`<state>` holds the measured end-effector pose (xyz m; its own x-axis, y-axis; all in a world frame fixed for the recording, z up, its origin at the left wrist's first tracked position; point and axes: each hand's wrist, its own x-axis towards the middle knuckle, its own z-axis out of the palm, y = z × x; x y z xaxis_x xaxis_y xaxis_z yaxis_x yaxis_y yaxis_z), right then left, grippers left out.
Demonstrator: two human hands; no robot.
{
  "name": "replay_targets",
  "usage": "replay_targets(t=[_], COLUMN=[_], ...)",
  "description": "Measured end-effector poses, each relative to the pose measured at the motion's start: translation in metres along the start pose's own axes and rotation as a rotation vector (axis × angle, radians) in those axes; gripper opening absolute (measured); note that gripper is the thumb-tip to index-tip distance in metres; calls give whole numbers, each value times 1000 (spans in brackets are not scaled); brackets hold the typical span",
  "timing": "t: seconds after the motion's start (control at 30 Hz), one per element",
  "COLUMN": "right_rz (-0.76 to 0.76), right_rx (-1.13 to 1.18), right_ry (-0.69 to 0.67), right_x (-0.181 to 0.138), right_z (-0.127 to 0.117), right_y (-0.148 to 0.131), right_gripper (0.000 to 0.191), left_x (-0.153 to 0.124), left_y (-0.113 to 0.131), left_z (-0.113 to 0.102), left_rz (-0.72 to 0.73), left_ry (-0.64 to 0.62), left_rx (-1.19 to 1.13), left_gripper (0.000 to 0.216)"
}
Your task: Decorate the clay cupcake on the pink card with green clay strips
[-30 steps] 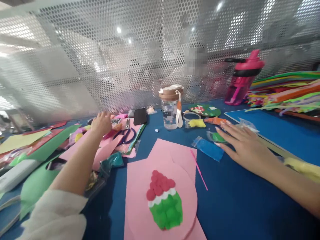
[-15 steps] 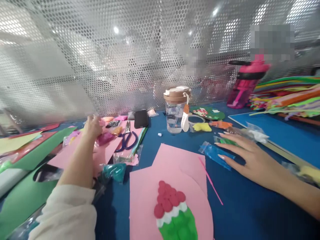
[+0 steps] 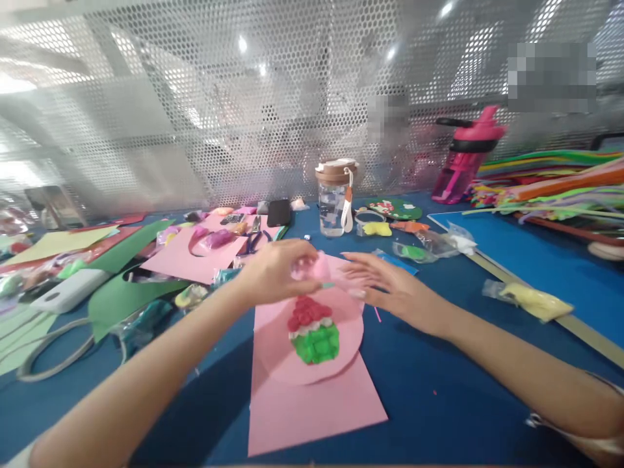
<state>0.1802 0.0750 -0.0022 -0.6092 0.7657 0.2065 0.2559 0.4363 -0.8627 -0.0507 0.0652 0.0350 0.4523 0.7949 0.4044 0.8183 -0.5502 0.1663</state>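
Observation:
My left hand point(image 3: 277, 273) is closed on a small plastic bag of light pink clay point(image 3: 319, 268), held above the far part of the pink paper. Facing it from the right, my right hand point(image 3: 394, 289) has its fingers stretched toward the bag; motion blurs the fingertips, and whether they touch it I cannot tell. Below both hands lies a round pink paper point(image 3: 277, 361) on a larger pink sheet point(image 3: 312, 422). On the round piece is a clay shape with red balls point(image 3: 309, 315), a white wavy band and a green lower part point(image 3: 316, 344).
A lidded cup point(image 3: 333, 205) stands behind the hands, with a phone point(image 3: 279, 213) to its left. Scissors point(image 3: 256, 237), coloured papers and clay bags lie left. A pink bottle point(image 3: 468, 156), pipe cleaners point(image 3: 560, 185) and a yellow clay bag point(image 3: 533, 300) are right. A perforated metal screen point(image 3: 273, 117) rises behind.
My left hand has come from the pile at the far left to the middle, now with the pink clay bag. My right hand has moved left from the blue bag toward it.

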Motion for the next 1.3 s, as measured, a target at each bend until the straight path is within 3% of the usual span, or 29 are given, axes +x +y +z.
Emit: replay_targets(t=[0.1,0.17,0.27,0.37,0.53,0.67,0.83,1.03,1.3], right_rz=[83,133,210,217,185,174,184,167,172], right_rx=[308,421,586,644,718,744,707,510,468], right_ry=[-140,-71,-21,-25,-23,-37,-40,-26,-66], right_x=[7,8,6,4,2,0,-2,-5,-9], right_z=[19,24,24,21,23,25,28,26,23], right_y=[-10,-7,4,10,8,6,2,-3,-3], right_gripper=[46,37,37,43,41,37,42,36,36], left_x=[-11,-15,-20,-25,-28,-30,-36,-41,-37], left_y=[31,34,26,20,28,36,41,50,41], left_z=[18,30,42,47,50,53,51,47,43], left_rz=[101,-47,-332,-384,-416,-436,-461,-279,-204], left_ry=[101,144,266,224,117,79,185,235,191], left_rx=[-307,-470,-928,-1066,-1193,-1197,-1064,-732,-614], left_gripper=[30,37,54,32,32,33,24,3,9])
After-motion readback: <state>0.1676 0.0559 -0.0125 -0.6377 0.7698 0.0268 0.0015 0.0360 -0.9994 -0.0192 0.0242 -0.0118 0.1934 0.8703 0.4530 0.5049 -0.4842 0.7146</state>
